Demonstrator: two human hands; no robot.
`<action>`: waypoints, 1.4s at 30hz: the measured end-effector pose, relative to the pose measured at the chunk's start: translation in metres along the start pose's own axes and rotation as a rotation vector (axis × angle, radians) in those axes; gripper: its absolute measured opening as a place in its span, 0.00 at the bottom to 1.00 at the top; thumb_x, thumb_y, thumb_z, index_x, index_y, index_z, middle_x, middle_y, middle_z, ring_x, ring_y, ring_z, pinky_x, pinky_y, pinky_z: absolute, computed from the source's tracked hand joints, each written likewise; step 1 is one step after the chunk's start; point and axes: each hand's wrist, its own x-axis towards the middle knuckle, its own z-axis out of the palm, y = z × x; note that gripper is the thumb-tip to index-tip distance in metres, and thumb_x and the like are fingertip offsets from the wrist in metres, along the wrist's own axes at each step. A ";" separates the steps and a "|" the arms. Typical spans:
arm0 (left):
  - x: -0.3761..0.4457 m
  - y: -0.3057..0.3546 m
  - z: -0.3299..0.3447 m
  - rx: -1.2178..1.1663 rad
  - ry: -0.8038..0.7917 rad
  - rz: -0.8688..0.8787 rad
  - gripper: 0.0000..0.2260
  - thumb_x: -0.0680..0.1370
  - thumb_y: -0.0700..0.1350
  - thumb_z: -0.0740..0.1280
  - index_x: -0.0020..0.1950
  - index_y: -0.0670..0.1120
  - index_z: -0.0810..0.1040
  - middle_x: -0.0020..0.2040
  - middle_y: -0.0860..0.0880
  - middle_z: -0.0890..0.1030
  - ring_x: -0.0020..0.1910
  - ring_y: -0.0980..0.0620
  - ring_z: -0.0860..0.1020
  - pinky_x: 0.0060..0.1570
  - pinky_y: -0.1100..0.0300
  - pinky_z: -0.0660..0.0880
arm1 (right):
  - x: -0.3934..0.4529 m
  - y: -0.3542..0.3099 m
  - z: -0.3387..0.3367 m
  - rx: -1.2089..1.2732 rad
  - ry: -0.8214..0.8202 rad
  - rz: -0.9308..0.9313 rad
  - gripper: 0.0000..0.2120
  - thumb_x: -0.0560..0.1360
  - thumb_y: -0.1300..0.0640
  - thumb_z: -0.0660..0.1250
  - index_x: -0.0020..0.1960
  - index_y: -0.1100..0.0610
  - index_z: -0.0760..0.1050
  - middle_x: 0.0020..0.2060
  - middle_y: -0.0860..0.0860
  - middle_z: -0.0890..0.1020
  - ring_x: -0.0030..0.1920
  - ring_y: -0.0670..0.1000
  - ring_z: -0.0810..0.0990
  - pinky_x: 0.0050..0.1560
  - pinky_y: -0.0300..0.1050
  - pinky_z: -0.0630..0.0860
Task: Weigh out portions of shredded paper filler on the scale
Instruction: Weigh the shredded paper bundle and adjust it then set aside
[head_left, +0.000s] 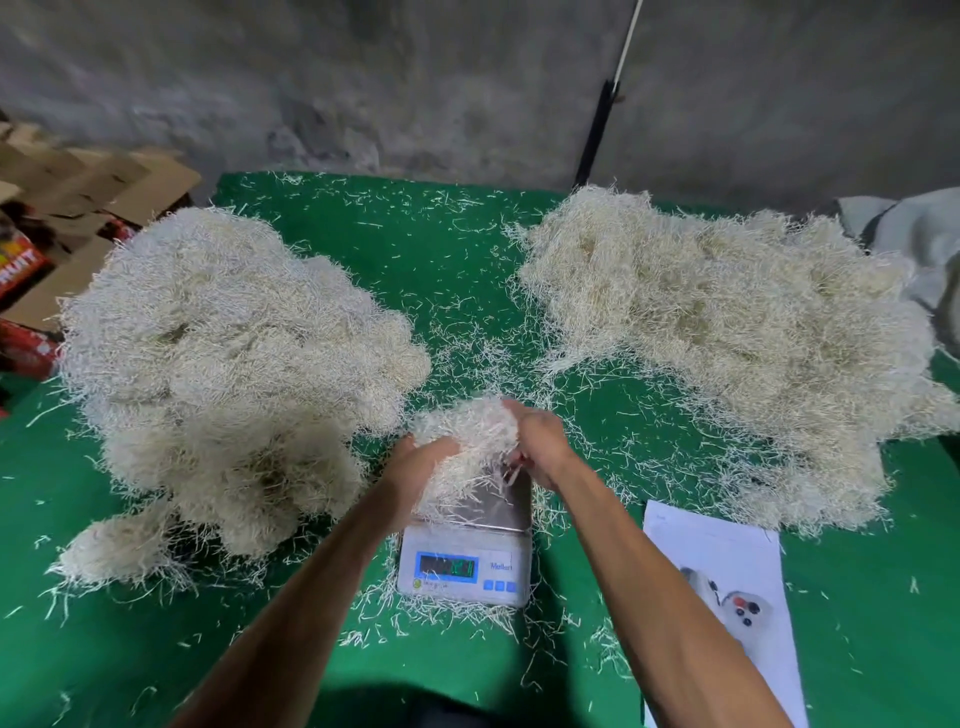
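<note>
Scale (464, 564): glossy plastic body, brushed metal pan. Filler (467, 447): matt shredded paper.

Both bare forearms are reaching forward from the bottom of the view and converging over the scale (465, 551). The left hand (415, 460) is sitting above the scale's far left corner, palm turned inward, fingers curling into the clump of shredded paper (467, 447) from the left side. The right hand (540, 441) is hanging above the scale's far right corner, back of the hand facing up, fingers bending down and gripping the same clump from the right. The two hands are facing each other, close together.
</note>
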 end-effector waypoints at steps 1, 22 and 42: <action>-0.002 0.000 -0.004 -0.031 -0.017 0.016 0.36 0.70 0.55 0.74 0.75 0.45 0.67 0.72 0.45 0.69 0.64 0.46 0.73 0.68 0.43 0.66 | 0.009 -0.006 -0.011 0.070 0.068 -0.012 0.17 0.86 0.55 0.60 0.72 0.59 0.72 0.68 0.63 0.78 0.27 0.47 0.68 0.40 0.45 0.70; 0.051 0.000 -0.014 0.426 -0.003 0.249 0.17 0.75 0.48 0.76 0.34 0.52 0.69 0.23 0.59 0.75 0.23 0.62 0.70 0.22 0.69 0.67 | 0.072 0.009 -0.097 -0.227 0.304 0.144 0.28 0.84 0.51 0.65 0.74 0.69 0.66 0.45 0.57 0.76 0.44 0.55 0.77 0.51 0.53 0.83; 0.046 0.015 -0.010 0.616 0.070 0.541 0.15 0.78 0.57 0.70 0.62 0.53 0.79 0.59 0.55 0.82 0.58 0.63 0.79 0.58 0.58 0.77 | 0.101 0.039 -0.090 -0.978 0.193 -0.099 0.28 0.82 0.48 0.66 0.79 0.52 0.63 0.81 0.59 0.52 0.73 0.64 0.71 0.73 0.60 0.70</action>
